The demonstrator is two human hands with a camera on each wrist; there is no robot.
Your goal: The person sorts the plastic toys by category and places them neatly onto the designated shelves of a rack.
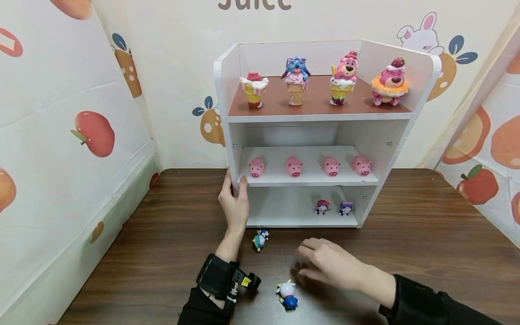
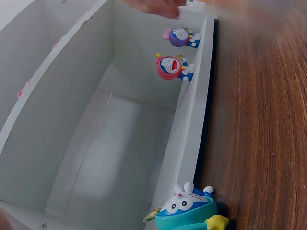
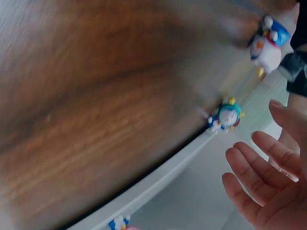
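Note:
My left hand grips the left side panel of a white display shelf, thumb in front and fingers on the outer side. My right hand hovers over the table with relaxed fingers and holds nothing; in the right wrist view its fingers are spread apart. Nearest to it lies a white-and-blue figurine. A teal-hooded figurine lies at the shelf's front edge, below my left hand. On the bottom shelf two small figurines stand at the right, one red-hatted and one purple-hatted.
Several pink pig heads line the middle shelf. The brown top shelf bears several ice-cream and bear figurines. Beneath it all is a dark wooden table, with fruit-printed walls behind and at both sides.

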